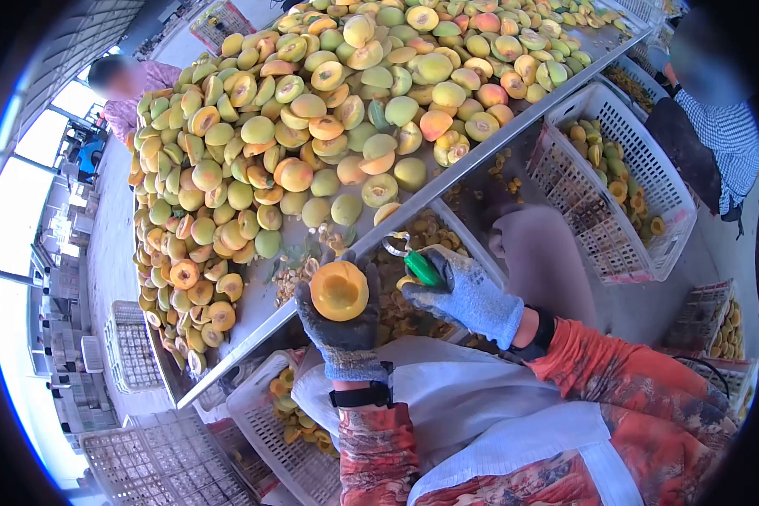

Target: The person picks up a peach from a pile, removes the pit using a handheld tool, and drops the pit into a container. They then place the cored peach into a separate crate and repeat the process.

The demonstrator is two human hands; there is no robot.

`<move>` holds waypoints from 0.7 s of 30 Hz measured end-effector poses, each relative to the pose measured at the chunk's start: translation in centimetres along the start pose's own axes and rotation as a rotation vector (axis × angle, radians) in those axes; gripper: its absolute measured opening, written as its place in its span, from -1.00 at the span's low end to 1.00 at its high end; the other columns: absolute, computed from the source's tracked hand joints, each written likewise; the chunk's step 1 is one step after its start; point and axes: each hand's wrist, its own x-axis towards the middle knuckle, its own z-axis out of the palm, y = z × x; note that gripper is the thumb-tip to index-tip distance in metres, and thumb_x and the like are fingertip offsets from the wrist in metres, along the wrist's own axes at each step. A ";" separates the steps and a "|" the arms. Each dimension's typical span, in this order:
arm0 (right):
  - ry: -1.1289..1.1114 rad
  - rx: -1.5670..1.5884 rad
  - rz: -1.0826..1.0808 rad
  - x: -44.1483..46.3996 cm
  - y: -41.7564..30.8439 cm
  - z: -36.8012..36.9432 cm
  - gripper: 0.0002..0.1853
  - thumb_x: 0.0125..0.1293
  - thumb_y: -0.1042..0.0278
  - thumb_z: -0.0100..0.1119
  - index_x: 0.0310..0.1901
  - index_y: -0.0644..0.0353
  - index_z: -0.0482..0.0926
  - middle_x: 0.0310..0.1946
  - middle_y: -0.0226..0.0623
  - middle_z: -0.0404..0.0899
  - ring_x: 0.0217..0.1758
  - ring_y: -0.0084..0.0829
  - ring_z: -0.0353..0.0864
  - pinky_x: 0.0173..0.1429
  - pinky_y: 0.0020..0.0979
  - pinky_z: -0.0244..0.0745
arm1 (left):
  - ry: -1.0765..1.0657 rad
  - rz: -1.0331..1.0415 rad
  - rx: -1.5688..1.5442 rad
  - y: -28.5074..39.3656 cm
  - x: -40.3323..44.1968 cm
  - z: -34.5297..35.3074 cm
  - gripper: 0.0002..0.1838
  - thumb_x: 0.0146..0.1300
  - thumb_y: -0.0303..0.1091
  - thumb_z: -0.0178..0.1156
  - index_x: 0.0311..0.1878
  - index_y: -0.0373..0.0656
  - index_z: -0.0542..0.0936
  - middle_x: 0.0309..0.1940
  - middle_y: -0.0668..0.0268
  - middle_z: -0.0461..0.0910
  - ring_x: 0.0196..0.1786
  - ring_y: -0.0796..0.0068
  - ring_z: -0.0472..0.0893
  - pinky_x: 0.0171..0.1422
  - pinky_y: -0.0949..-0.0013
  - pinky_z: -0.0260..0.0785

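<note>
In my left hand, gloved in grey and blue, sits a peach half with its hollowed, orange-yellow cut side turned up. The fingers curl around its edge. My right hand, in a similar glove, is closed around the green handle of a pitting tool. The tool's curved metal loop points up and left, apart from the peach half. A small yellow piece shows by the right fingertips; I cannot make out what it is. Just beyond both hands, a large heap of halved peaches covers the metal table.
A trough of scraps lies under my hands, inside the table's raised edge. White crates of peach pieces stand at right and by my lap. Stacked crates are lower left. One person is across the table, another at right.
</note>
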 end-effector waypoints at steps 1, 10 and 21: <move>-0.063 0.175 0.164 -0.3 0.2 -0.1 -0.69 0.16 0.29 0.23 -0.12 0.22 0.42 -0.31 -0.28 0.53 -0.27 -0.41 0.54 -0.18 -0.39 0.42 | -0.021 -0.167 -0.468 -0.5 0.5 -0.9 -0.35 0.20 0.19 -0.09 0.13 -0.20 0.34 0.04 0.12 0.44 0.09 0.16 0.44 0.19 0.09 0.31; -0.239 0.897 0.520 -1.3 0.7 1.3 -0.61 0.23 0.33 0.18 0.07 0.13 0.34 -0.32 -0.46 0.46 -0.47 -0.60 0.52 -0.44 -0.57 0.46 | -0.124 0.296 0.755 1.0 -0.7 -0.3 -0.45 0.23 0.06 -0.05 0.11 -0.19 0.37 0.01 0.13 0.47 0.04 0.19 0.48 0.15 0.10 0.35; -0.299 0.764 0.625 -1.9 -1.3 -0.3 -0.56 0.28 0.28 0.10 0.17 0.15 0.31 -0.26 -0.46 0.46 -0.50 -0.63 0.50 -0.48 -0.58 0.50 | -0.137 0.026 -0.306 -3.5 -1.2 -3.0 -0.63 0.35 -0.22 -0.15 0.15 -0.17 0.33 0.06 0.19 0.43 0.10 0.29 0.46 0.14 0.20 0.39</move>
